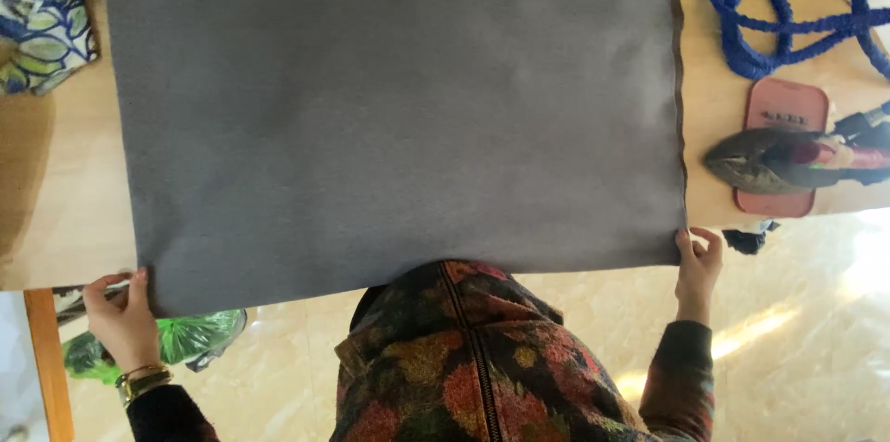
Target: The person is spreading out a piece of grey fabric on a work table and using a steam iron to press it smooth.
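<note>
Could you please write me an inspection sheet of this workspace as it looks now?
Surface: wooden table, mostly covered.
Job's things: grey cloth spread flat, near edge overhanging the table.
Clutter: iron on a red pad; patterned fabric at one corner.
Hands: left hand and right hand each pinch a near corner of the cloth.
Cables: blue cord coiled beside the iron.
Surroundings: tiled floor; green bag under the table.

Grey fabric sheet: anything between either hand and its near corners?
Nothing visible. The left hand pinches one near corner of the grey fabric sheet, the right hand the other. The iron on its pink rest lies off to the side.
</note>
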